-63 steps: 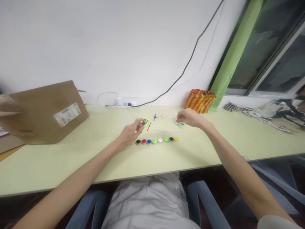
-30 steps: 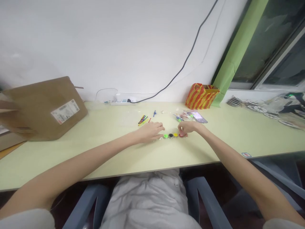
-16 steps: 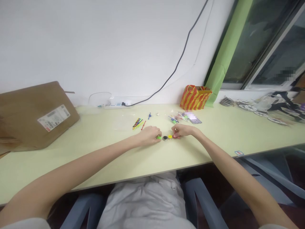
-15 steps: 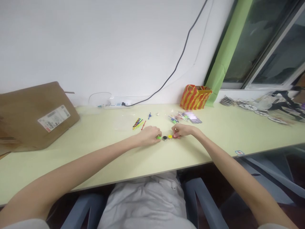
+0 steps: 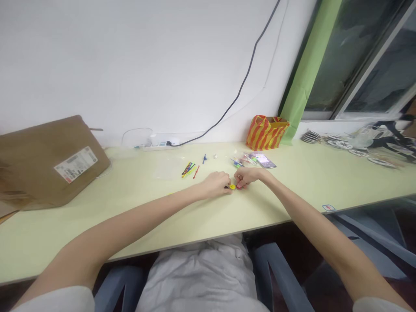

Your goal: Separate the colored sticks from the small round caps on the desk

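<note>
My left hand [image 5: 218,183] is closed over a small black disc [image 5: 226,187], of which only a sliver shows at the fingertips. Just right of those fingers lies a yellow disc [image 5: 232,186] on the table. My right hand [image 5: 247,176] pinches a small red disc [image 5: 239,186] at the table top, close beside the yellow one. Beyond my left hand lie a red plastic stick [image 5: 196,172] and a bundle of coloured sticks [image 5: 187,169]. Small blue and green parts [image 5: 237,163] lie beyond my right hand.
A cardboard box [image 5: 52,160] stands at the left. Towards the wall are a power strip [image 5: 159,146], a blue part [image 5: 204,158], a phone [image 5: 267,160] and a striped bag [image 5: 267,132]. Several white wheel-like pieces [image 5: 339,143] lie far right.
My left hand has moved right, from a green piece to the black disc, and now covers most of it. The green piece no longer shows there. My right hand stays at the red disc.
</note>
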`<state>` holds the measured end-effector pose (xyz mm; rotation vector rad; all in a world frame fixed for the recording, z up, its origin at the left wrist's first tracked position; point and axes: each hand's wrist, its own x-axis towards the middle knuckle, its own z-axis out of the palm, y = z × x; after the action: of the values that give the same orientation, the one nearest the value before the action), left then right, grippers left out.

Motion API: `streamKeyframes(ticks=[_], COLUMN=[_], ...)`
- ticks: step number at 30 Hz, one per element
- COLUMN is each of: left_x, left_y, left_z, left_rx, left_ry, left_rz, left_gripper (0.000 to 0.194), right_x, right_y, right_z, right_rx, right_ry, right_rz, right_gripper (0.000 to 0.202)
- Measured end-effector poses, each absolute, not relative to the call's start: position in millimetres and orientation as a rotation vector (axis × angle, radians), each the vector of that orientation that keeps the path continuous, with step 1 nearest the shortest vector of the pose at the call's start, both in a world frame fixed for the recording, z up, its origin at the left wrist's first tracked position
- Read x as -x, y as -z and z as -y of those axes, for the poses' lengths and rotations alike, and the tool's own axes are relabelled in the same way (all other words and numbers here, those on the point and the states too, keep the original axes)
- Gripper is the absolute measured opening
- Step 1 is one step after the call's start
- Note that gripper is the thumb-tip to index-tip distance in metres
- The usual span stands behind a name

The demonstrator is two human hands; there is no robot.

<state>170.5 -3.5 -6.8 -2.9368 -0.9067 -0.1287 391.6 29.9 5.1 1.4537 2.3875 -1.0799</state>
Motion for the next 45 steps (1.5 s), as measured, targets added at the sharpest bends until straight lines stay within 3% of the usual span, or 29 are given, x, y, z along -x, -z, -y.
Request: streamKeyframes(ticks=[4, 11, 21, 29, 34, 39, 45], left_x=[-166.1, -173.6, -175.0, -185.8, -200.2, -196.1, -182.6], left_y=[13.1, 11.1, 1.1, -6.0, -4.7, 3.6, 7.0], left_z=[2.0, 7.5, 11.2, 5.4, 4.5, 4.2, 8.2], left_rx=[2.913, 2.889, 2.878, 2.951, 2.960, 2.981, 2.960], left_ry=[0.146, 0.172, 0.094, 0.043, 0.043, 0.086, 0.088], left_rz=[0.900, 0.899, 0.789, 0.860, 0.935, 0.951, 0.953], left_gripper=[0.023, 0.036, 0.019, 0.011, 0.016, 0.026, 0.021], right_x=[-391.3, -391.1, -392.7, -371.6, -356.6, -331.9, -309.3], right_y=[-8.0, -11.9, -10.0, -12.3, -19.6, -23.9, -30.7], right_z=[-35.1, -39.2, -33.1, -43.2, -47.8, -53.1, -65.4], right_rx=[-1.445, -1.346, -1.365, -1.363, -1.408, -1.348, -1.430], right_ry=[1.213, 1.264, 1.263, 0.924, 0.679, 0.587, 0.643], right_rz=[-2.286, -2.242, -2.283, -2.184, -2.135, -2.083, -1.942], right_gripper=[0.050, 0.046, 0.051, 0.043, 0.036, 0.030, 0.028])
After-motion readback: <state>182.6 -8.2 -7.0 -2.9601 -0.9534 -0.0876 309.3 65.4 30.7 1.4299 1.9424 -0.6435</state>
